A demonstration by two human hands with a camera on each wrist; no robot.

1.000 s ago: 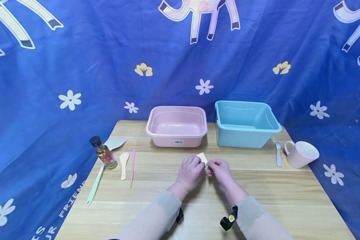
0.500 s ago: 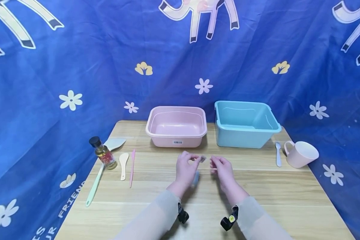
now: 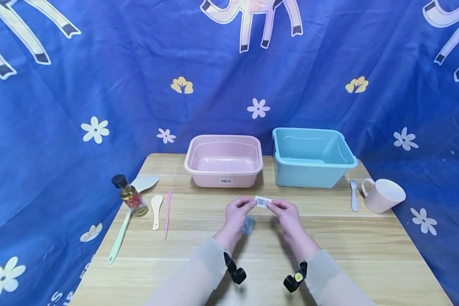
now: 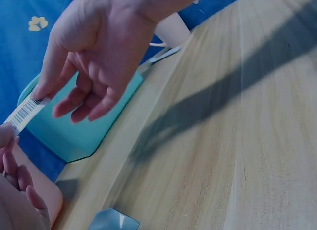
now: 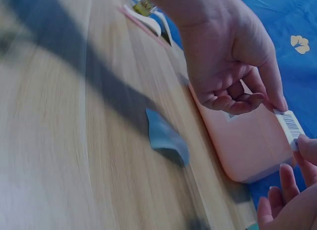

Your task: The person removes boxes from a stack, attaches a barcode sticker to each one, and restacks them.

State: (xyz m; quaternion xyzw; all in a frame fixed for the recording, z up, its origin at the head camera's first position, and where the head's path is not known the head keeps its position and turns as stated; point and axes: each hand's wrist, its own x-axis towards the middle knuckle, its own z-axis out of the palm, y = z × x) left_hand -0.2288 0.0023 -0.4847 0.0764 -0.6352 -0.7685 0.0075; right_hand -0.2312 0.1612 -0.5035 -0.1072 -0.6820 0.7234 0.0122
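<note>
We note the left hand [image 3: 237, 214] and right hand [image 3: 287, 216] each pinching one end of a single barcode sticker [image 3: 263, 201], held just above the table [image 3: 329, 255]; other fingers loosely curled. One blue-grey scrap [image 3: 248, 225] lies flat beneath the left hand. Farther: one bottle [image 3: 130, 195], three utensils left, one fork [image 3: 354, 195], one mug [image 3: 384, 195]. Farthest, two tubs: pink [image 3: 223, 161], blue [image 3: 313, 157].

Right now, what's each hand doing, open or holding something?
Left hand: pinches one end of the barcode label.
Right hand: pinches the label's other end.
</note>
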